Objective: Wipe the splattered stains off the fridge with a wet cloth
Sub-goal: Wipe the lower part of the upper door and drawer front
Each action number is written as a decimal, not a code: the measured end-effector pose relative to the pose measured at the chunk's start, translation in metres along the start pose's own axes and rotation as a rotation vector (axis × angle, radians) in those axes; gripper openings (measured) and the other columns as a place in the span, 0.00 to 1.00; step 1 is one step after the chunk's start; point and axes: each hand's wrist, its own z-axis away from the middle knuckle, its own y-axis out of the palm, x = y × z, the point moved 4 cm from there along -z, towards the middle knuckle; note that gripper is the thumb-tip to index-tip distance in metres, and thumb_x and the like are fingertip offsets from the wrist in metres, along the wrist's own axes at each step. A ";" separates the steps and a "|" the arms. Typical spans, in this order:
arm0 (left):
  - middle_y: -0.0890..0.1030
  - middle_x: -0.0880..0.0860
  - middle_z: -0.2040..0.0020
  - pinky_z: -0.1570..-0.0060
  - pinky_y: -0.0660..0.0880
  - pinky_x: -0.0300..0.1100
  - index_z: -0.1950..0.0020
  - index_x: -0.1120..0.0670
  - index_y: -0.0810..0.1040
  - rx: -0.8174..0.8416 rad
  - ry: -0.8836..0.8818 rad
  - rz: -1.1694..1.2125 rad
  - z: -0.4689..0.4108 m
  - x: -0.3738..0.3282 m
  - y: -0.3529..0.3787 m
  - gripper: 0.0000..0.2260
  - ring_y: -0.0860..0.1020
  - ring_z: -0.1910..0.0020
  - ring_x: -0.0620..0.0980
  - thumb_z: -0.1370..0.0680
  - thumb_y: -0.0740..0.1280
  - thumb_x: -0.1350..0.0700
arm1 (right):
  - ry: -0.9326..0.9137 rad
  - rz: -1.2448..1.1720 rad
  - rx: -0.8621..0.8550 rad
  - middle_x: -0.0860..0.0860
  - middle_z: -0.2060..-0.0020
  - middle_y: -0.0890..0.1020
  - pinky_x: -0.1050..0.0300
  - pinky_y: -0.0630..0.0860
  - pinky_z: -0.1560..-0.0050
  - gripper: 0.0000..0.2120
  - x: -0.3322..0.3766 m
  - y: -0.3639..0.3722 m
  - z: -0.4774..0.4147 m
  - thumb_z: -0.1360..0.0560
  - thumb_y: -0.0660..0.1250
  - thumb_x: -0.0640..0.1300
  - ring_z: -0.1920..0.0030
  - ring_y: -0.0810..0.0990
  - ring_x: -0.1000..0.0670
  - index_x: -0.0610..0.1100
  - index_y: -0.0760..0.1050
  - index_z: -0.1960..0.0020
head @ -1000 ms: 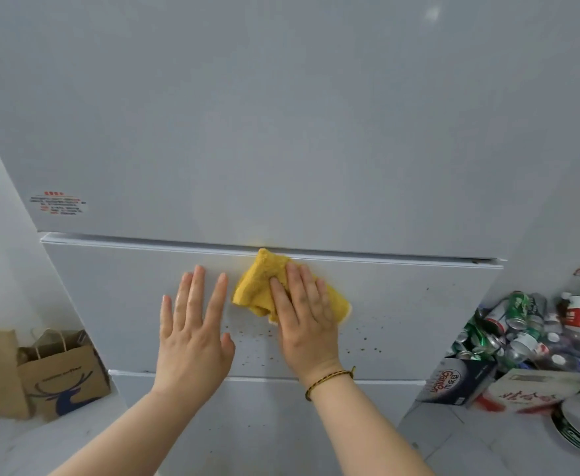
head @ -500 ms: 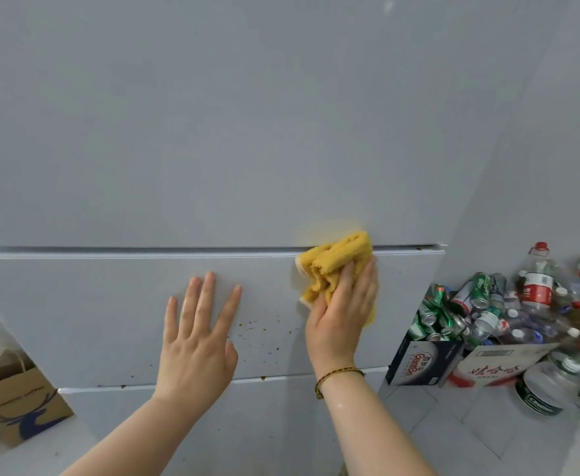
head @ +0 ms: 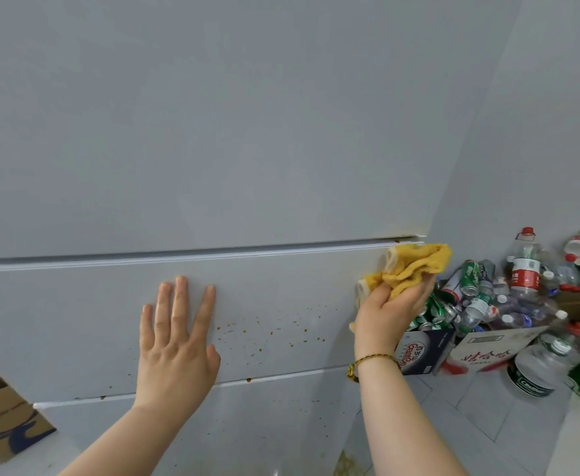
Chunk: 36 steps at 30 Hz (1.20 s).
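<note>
A person's left hand (head: 175, 341) lies flat, fingers straight, against the grey fridge (head: 213, 132) drawer front. The right hand (head: 388, 310) grips a bunched yellow cloth (head: 415, 266) at the fridge's right edge, just under the door seam. Brown stains (head: 268, 329) speckle the panel between the hands. Boxes of cans and bottles (head: 480, 297) stand at right.

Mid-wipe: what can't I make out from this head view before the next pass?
Head view only:
The fridge panel under the left hand: covered by that hand.
Its right edge: behind the cloth and right hand.
Cloth wetness: cannot tell.
Lowest panel: cut off by the bottom edge.
</note>
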 end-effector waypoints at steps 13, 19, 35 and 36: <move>0.34 0.51 0.26 0.30 0.38 0.48 0.25 0.49 0.39 -0.031 -0.103 0.044 -0.003 -0.012 0.005 0.39 0.35 0.26 0.50 0.34 0.52 0.50 | -0.664 0.346 0.138 0.38 0.34 0.66 0.41 0.67 0.43 0.23 0.023 0.005 0.018 0.31 0.54 0.39 0.39 0.63 0.41 0.42 0.64 0.36; 0.35 0.51 0.25 0.29 0.39 0.47 0.25 0.49 0.41 -0.027 -0.051 0.038 0.000 -0.007 0.001 0.38 0.36 0.26 0.50 0.33 0.52 0.51 | -0.169 0.210 -0.032 0.40 0.29 0.63 0.39 0.69 0.42 0.30 0.014 -0.014 -0.013 0.31 0.55 0.25 0.32 0.62 0.34 0.39 0.65 0.31; 0.54 0.61 0.29 0.30 0.38 0.41 0.26 0.48 0.50 0.069 -0.042 0.096 -0.002 0.001 -0.010 0.34 0.37 0.26 0.47 0.33 0.53 0.51 | -0.985 0.389 0.095 0.39 0.36 0.60 0.41 0.55 0.31 0.24 0.008 0.005 -0.003 0.30 0.55 0.35 0.36 0.58 0.36 0.42 0.61 0.34; 0.54 0.61 0.29 0.30 0.37 0.41 0.28 0.49 0.52 0.079 -0.040 0.100 -0.002 0.002 -0.011 0.33 0.37 0.26 0.46 0.33 0.54 0.51 | -0.981 0.379 0.097 0.38 0.34 0.58 0.42 0.53 0.30 0.22 0.003 0.006 -0.003 0.28 0.55 0.37 0.34 0.57 0.36 0.42 0.59 0.33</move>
